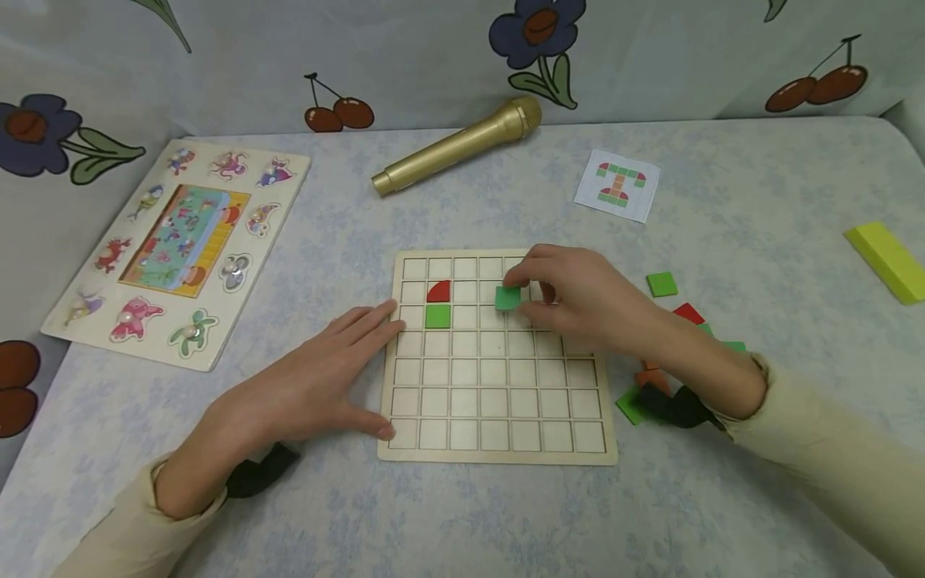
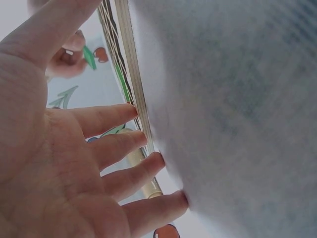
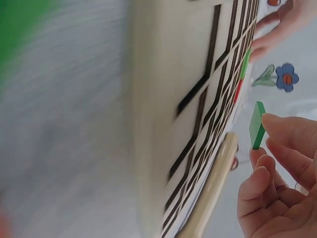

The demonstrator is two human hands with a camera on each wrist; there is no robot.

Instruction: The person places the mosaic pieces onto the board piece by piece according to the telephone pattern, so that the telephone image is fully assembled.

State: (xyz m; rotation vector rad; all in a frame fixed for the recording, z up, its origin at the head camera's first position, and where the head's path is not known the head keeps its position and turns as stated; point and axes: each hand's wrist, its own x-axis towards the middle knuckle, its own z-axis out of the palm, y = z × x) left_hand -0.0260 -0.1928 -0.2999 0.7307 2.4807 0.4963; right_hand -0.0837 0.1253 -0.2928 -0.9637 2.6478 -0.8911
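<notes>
A wooden grid board (image 1: pixel 499 456) lies flat, with a red quarter-round tile (image 1: pixel 439 291) in one cell and a green square tile (image 1: pixel 438 316) in the cell just below. My right hand (image 1: pixel 578 293) pinches another green tile (image 3: pixel 257 125) between thumb and fingers, holding it above the upper middle of the grid. Fingers spread and fairly straight, my left hand (image 1: pixel 311 381) rests along the board's left edge. Its fingertips (image 2: pixel 157 159) touch the side of the board, and the thumb lies at the lower left corner.
Loose green, red and orange tiles (image 1: pixel 661 284) lie right of the board, some under the right forearm. Behind stand a gold microphone (image 1: pixel 455 150) and a pattern card (image 1: pixel 617 186). An animal puzzle board (image 1: pixel 217 345) lies left, a yellow block (image 1: pixel 887 262) far right.
</notes>
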